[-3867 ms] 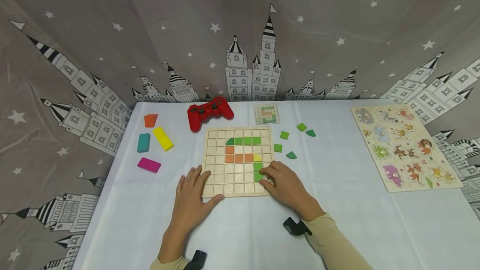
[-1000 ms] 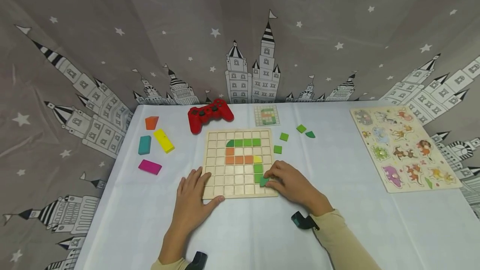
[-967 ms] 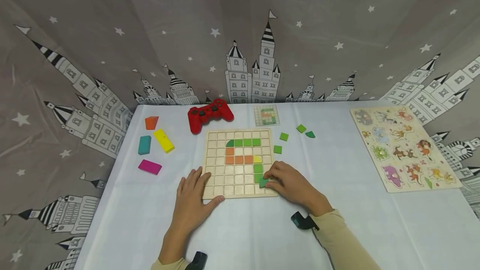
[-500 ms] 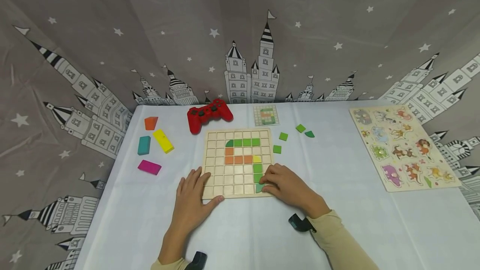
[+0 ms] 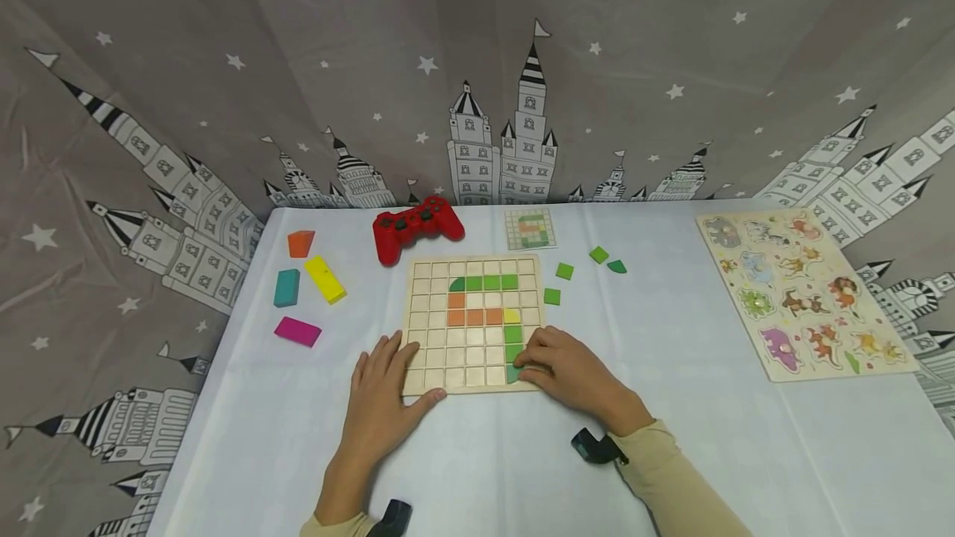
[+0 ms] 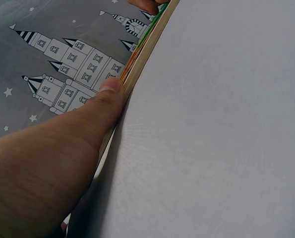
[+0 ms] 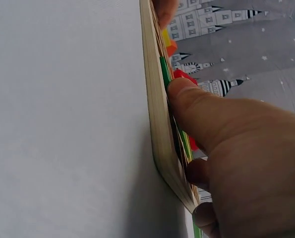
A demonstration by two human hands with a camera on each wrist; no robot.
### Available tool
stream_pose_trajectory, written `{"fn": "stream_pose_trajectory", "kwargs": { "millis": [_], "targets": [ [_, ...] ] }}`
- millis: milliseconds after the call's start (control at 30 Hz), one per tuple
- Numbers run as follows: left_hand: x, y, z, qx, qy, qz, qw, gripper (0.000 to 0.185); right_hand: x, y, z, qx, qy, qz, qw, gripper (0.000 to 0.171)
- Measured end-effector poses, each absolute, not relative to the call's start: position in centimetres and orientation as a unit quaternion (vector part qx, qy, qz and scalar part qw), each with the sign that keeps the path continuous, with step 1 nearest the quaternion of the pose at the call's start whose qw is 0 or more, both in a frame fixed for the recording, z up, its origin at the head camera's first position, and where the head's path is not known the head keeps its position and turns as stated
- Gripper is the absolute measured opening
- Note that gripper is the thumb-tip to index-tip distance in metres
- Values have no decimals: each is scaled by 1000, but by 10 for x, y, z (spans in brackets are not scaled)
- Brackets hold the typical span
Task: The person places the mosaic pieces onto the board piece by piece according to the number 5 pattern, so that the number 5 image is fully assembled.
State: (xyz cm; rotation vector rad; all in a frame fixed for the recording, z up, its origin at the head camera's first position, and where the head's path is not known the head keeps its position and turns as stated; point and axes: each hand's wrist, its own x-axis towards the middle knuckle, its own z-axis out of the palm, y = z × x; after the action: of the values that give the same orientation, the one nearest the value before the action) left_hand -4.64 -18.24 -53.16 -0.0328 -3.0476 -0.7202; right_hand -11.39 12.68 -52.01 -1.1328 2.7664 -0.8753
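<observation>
The head view looks forward and down from above the near side, well back, taking in most of the white table (image 5: 477,462) and the castle-print curtain (image 5: 336,40) at the far side. The left wrist view sits low and close at the left hand (image 5: 382,396), rolled sideways, facing far and right along the near edge of the wooden grid board (image 5: 435,357). The right wrist view, low and close at the right hand (image 5: 563,371), rolled oppositely, faces far and left. Both share that near edge and the curtain.
</observation>
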Motion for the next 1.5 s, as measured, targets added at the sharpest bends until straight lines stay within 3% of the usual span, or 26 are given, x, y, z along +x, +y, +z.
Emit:
{"fn": "stream_pose_trajectory", "kwargs": {
  "millis": [433,867,1233,1500],
  "targets": [
    [-46,-182,-532,-10,-973,-229,3,87,-110,124,-520,-344,886,-309,-18,12],
    [-46,-182,-530,-11,-972,-234,4,87,-116,129,-525,-289,886,-362,22,13],
    [-47,-180,-530,-12,-972,-235,16,86,-145,157,-529,-162,915,-363,-72,21],
    [-47,-180,-530,-10,-972,-236,6,85,-167,165,-534,-120,924,-356,-65,30]
  ]
}}
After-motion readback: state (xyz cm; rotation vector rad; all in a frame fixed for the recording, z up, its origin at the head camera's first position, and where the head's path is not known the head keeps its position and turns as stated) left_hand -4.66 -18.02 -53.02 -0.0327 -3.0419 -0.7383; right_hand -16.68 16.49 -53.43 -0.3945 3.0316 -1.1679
